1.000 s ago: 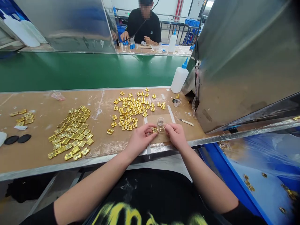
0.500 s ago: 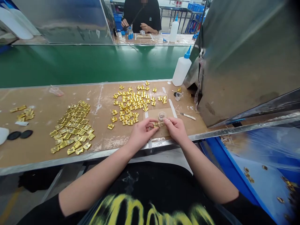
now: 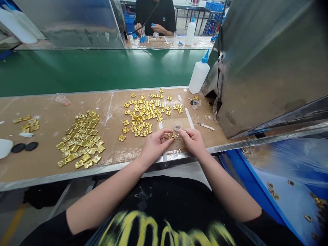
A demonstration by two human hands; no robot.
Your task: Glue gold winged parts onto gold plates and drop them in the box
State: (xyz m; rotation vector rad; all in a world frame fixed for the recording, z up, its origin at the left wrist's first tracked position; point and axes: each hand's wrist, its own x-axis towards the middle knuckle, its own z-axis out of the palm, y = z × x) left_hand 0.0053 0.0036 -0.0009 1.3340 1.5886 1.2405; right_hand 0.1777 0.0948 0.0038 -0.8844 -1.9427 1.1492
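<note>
My left hand (image 3: 156, 143) pinches a small gold piece (image 3: 170, 136) at the front edge of the table. In my right hand (image 3: 191, 139) is a thin pale stick (image 3: 175, 135), its tip touching or close to the gold piece. Just beyond my fingers stands a small clear round dish (image 3: 177, 126) on a cardboard sheet (image 3: 166, 123). Many loose gold pieces (image 3: 147, 111) lie behind and left of my hands, and flatter gold pieces (image 3: 84, 136) form a second group farther left.
A white bottle with blue nozzle (image 3: 199, 77) stands at the back right, beside a metal panel (image 3: 266, 68). A knife (image 3: 206, 126) lies right of my hands. Black discs (image 3: 31, 146) are far left. Across the green belt (image 3: 102, 70) sits a person (image 3: 156, 17).
My hands hold nearly the same pose. Across the belt, the person's hands have shifted, and a small blue item now shows in one. The whole view has moved very slightly.
</note>
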